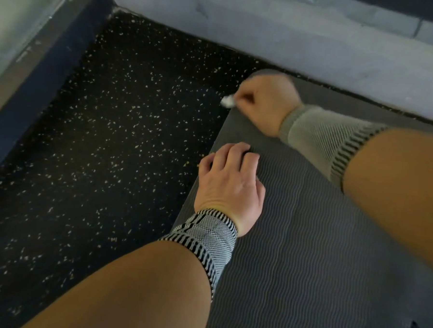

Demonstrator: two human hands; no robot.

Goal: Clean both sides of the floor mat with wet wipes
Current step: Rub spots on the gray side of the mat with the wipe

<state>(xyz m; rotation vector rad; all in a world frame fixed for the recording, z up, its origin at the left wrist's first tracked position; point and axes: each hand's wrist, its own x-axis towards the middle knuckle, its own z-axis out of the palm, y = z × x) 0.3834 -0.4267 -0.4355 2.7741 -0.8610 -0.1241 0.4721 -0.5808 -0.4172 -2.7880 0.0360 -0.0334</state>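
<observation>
A black floor flecked with pale specks fills the left and centre of the frame, meeting a grey wall along the top and a dark baseboard at the upper left. The grey ribbed mat lies flat across the lower right, its far corner near the wall at upper centre. The right hand, upper centre, is clenched around a small white wipe that sticks out past the mat's left edge, just over the floor. The left hand, in the middle of the frame, rests on the mat's left edge with fingers curled over it, gripping the mat. Both wrists wear knit bands.
</observation>
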